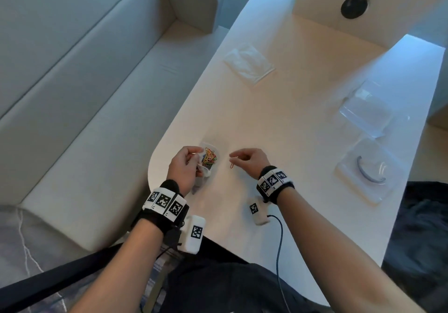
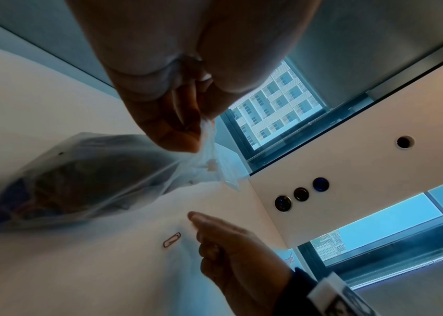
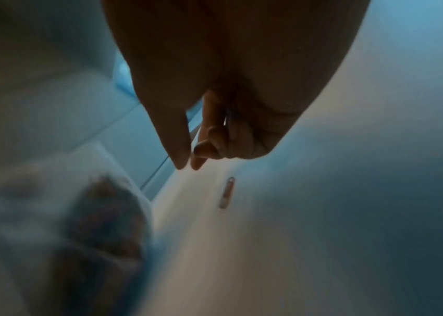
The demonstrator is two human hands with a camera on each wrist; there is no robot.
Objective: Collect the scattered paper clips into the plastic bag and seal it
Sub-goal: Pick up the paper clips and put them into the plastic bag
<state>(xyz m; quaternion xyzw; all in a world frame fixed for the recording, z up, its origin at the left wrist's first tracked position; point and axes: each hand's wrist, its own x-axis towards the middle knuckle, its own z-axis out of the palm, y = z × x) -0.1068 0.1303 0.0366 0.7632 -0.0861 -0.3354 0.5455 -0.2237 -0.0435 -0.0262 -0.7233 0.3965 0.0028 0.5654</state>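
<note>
A small clear plastic bag (image 1: 210,159) with several coloured paper clips inside rests near the table's rounded front-left corner. My left hand (image 1: 197,161) pinches its opening between thumb and fingers; the left wrist view shows the bag (image 2: 93,171) hanging from the fingertips (image 2: 188,136). One red paper clip (image 1: 231,165) lies flat on the table just right of the bag, also seen in both wrist views (image 2: 172,239) (image 3: 226,192). My right hand (image 1: 236,155) hovers just above it, thumb and forefinger extended and slightly apart, the other fingers curled, holding nothing (image 3: 188,167).
On the white table (image 1: 278,118) lie a flat stack of clear bags (image 1: 248,64) far ahead and clear plastic packages (image 1: 366,111) at right, one holding a curved grey piece (image 1: 368,169). A white panel with dark round holes (image 1: 354,6) stands at the back. A pale sofa (image 1: 72,94) runs along the left.
</note>
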